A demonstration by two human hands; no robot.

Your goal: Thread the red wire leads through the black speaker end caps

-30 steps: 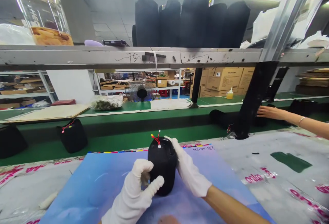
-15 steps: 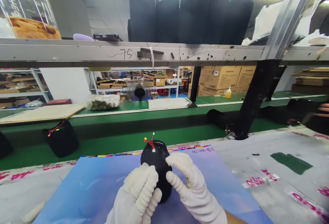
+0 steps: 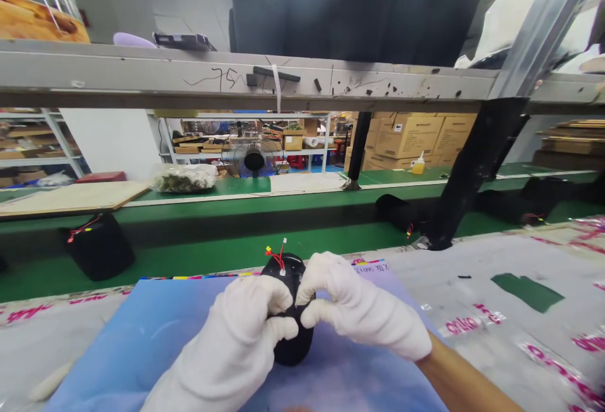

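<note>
A black rounded piece (image 3: pixel 293 350) lies on the blue sheet (image 3: pixel 165 330), with red wires and small white and yellow connectors (image 3: pixel 278 261) at its far end. My left hand (image 3: pixel 246 324), in a white glove, is on its left side, thumb and fingers curled close together over the black surface. From the right, my right hand (image 3: pixel 335 298), also gloved in white, bends its fingers and thumb onto the same piece. Whether either pinches the black material or something small on it cannot be made out.
Beyond the bench runs a green belt (image 3: pixel 189 242) with black wired pieces on it (image 3: pixel 99 248). A grey shelf beam (image 3: pixel 161 75) crosses above. A dark-wrapped post (image 3: pixel 466 179) stands right, near a green scrap (image 3: pixel 527 292).
Both hands have moved closer together over the black piece, and their fingers are more curled. The view has shifted slightly. The dark sleeve and hand at the far right are no longer visible.
</note>
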